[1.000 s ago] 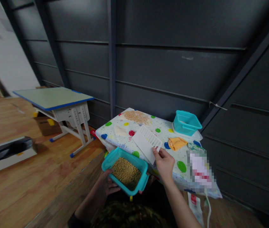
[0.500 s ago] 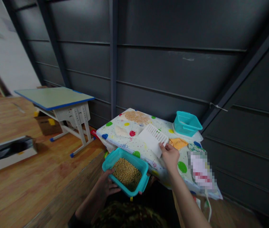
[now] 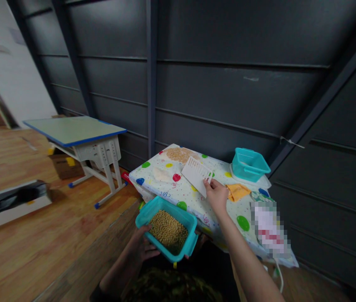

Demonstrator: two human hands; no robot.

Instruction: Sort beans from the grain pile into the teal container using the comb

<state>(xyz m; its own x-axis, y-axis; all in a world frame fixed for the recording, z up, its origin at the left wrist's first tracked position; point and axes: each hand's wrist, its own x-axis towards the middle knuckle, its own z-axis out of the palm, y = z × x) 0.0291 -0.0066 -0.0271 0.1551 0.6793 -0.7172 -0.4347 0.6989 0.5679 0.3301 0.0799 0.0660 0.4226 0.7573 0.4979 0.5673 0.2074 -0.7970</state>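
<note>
My left hand (image 3: 145, 244) grips the left side of a teal plastic basket (image 3: 182, 216) at the near edge of the table. Round tan beans (image 3: 168, 228), like soybeans, lie inside it. Above the tabletop, my right hand (image 3: 216, 193) pinches the right end of a flat white slotted plastic panel (image 3: 193, 175), its slots toward the far side. Beyond the panel, a patch of pale tan grains (image 3: 178, 155) is spread on the tablecloth. A small heap of whitish powder (image 3: 161, 174) sits in front of the grains.
The table wears a white dotted tablecloth (image 3: 153, 184). On it are an orange cloth (image 3: 238, 191), a second teal basket (image 3: 250, 165) on a white lid, and a blurred-out packet (image 3: 269, 230). A school desk (image 3: 77, 130) stands left; a dark panelled wall (image 3: 197, 96) rises behind.
My right hand has moved the white slotted panel left and away from me, toward the grains. My left hand and the basket of beans stay in place.
</note>
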